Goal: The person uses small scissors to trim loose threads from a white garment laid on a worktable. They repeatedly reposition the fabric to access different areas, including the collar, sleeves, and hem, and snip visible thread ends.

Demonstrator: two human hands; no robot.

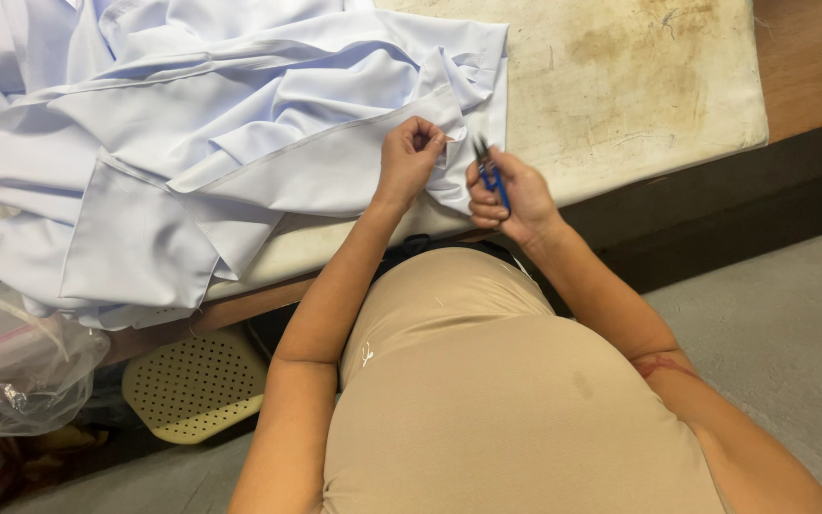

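Note:
A pale blue garment lies bunched over the left half of a padded, stained work table. My left hand pinches a folded edge of the garment near the table's front edge. Right beside it, my right hand grips a small blue thread snipper, with its dark blades pointing up toward the pinched fabric. The two hands are a few centimetres apart.
A clear plastic bag sits at the lower left beside a yellow perforated stool seat under the table. The table's wooden edge shows at the right, above a grey concrete floor.

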